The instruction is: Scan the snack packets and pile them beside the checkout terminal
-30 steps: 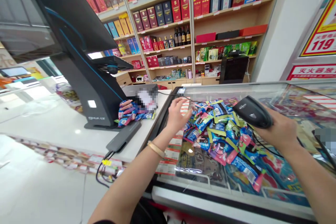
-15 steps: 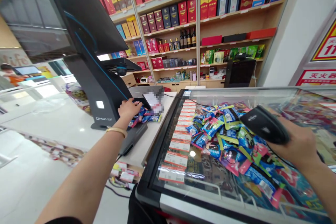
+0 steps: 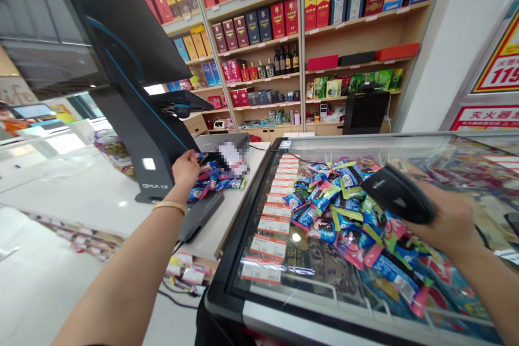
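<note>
By the monitor stand, left hand at packets near counter edge

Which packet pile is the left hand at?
The smaller pile, on the white counter by the monitor stand; the larger pile lies on the glass-topped case.

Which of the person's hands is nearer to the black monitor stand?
Left: the left hand is close beside the monitor stand, at the wrapped packets; the right hand is farther off, over the glass-topped case, holding the scanner.
</note>
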The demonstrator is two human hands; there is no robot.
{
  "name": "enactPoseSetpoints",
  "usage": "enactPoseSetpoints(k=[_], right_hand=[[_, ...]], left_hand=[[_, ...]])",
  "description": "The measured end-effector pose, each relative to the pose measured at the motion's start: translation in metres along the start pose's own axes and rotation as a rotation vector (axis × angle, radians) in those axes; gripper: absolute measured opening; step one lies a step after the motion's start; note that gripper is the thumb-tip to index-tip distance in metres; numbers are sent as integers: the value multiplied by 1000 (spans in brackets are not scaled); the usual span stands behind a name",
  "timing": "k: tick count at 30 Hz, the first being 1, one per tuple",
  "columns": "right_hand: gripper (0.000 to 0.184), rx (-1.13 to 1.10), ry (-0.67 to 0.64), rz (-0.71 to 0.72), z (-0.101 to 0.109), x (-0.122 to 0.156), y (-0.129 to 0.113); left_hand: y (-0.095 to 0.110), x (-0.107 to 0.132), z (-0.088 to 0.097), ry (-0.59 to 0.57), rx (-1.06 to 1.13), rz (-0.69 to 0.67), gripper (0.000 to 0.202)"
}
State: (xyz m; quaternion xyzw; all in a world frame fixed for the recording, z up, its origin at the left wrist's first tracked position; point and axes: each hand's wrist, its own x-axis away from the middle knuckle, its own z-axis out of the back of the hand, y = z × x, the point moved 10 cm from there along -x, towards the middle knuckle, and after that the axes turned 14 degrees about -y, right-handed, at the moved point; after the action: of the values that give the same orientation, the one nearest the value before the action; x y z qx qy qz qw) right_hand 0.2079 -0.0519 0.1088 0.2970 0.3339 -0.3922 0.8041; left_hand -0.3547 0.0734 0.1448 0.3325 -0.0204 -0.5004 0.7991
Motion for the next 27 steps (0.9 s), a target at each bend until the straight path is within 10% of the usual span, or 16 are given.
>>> enactPoseSetpoints(k=[5,12,17,23,27], right_hand=[[10,-5,16,2,6,-4,-4],[17,-139,17,-26,8,-4,-4],[18,-222,-35,-13,2,-5,-6],[25,-313,-109,13,0,-10,-14],[24,-374,-217,20,-6,-15,-23]], left_hand=[[10,19,-5,150,987,18,21],[113,111,-124,-512,1854,332,17],[150,169,-175,-615,1851,253,6],[168,186,-152,-399,1246,-525,51],[172,202,-142,-265,923,-798,57]])
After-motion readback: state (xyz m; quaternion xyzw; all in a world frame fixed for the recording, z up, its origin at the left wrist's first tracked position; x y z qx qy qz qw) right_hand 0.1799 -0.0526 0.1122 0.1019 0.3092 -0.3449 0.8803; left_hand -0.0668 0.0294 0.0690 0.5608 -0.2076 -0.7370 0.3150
